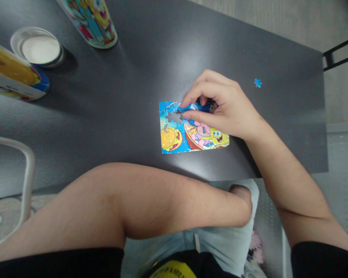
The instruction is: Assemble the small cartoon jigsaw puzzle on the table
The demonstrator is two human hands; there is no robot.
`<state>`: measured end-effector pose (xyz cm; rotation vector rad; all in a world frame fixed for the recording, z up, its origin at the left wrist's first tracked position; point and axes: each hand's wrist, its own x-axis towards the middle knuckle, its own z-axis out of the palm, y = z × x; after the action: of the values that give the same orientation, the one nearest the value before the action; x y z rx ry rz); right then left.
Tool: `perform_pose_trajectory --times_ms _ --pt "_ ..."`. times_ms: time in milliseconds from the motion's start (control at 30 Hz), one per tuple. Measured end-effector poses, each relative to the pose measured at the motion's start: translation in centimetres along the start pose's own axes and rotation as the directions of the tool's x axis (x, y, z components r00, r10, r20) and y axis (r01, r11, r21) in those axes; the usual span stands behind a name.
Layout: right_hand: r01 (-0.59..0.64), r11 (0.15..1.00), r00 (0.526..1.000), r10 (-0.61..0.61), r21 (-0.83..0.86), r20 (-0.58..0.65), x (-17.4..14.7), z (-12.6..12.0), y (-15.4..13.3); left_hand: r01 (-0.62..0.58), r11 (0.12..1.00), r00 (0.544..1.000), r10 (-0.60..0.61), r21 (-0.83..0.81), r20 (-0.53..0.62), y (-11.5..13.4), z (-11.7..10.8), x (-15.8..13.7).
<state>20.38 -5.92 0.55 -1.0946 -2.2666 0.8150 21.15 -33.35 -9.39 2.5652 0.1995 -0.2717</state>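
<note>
My right hand [217, 100] hovers over a jigsaw puzzle [172, 148] of bright cartoon figures. Its thumb and index finger form a pinch beside a dark gap in the upper left of the picture. What looks like a small blue puzzle piece lies between the fingertips, hard to tell from the blue picture beneath. The palm and bent fingers cover the puzzle's upper right part. My left hand [243, 204] rests low on my lap, bent at the wrist, with its fingers hidden. A loose blue puzzle piece [258, 83] lies on the table to the right.
The dark table [127, 104] holds two cartoon-printed cylinders, one upright-looking can [95, 27] and another [14, 73] at far left. Near them stands a round metal-rimmed container [36, 48] with a white centre. A pale chair frame [29, 166] curves at lower left.
</note>
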Motion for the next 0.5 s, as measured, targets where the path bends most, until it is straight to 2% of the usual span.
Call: perform_pose_trajectory --times_ms 67,133,200,233,267,300,367,400,433,500 --pt "-0.035 0.999 0.997 0.035 0.012 -0.063 0.1 -0.6 -0.3 -0.123 0.992 0.989 0.123 -0.004 0.078 -0.4 -0.7 -0.3" --pt "0.004 0.999 0.971 0.007 0.045 -0.239 0.0 -1.6 0.0 -0.18 0.984 0.975 0.18 -0.009 0.13 -0.8 -1.4 -0.7" --pt "0.045 0.997 0.9 -0.016 0.057 -0.436 -0.5 -3.0 1.0 -0.208 0.978 0.966 0.207 -0.013 0.157 -1.2 -2.0 -1.1" --pt "0.001 0.998 0.89 0.026 0.059 -0.455 -0.8 -3.9 1.7 -0.217 0.976 0.963 0.216 -0.013 0.162 -1.4 -2.2 -1.4" --pt "-0.022 0.999 0.848 0.033 0.027 -0.529 -1.2 -4.8 2.5 -0.223 0.975 0.961 0.222 -0.01 0.163 -1.5 -2.4 -1.6" --pt "-0.079 0.997 0.869 0.057 -0.024 -0.491 -1.7 -5.8 3.3 -0.226 0.974 0.961 0.224 -0.004 0.162 -1.7 -2.5 -1.9" --pt "-0.098 0.988 0.819 0.012 -0.119 -0.574 -2.6 -7.6 5.0 -0.211 0.977 0.967 0.207 0.016 0.147 -1.9 -2.5 -2.4" --pt "-0.097 0.984 0.808 -0.011 -0.152 -0.589 -3.0 -8.4 5.7 -0.189 0.982 0.973 0.184 0.027 0.137 -2.0 -2.4 -2.6" --pt "-0.092 0.98 0.816 -0.029 -0.179 -0.578 -3.3 -9.0 6.2 -0.154 0.987 0.982 0.149 0.034 0.117 -2.1 -2.2 -2.8" --pt "-0.118 0.973 0.902 0.021 -0.199 -0.431 -3.8 -9.7 6.9 -0.027 0.999 0.998 0.025 0.034 0.066 -2.2 -1.7 -3.1"
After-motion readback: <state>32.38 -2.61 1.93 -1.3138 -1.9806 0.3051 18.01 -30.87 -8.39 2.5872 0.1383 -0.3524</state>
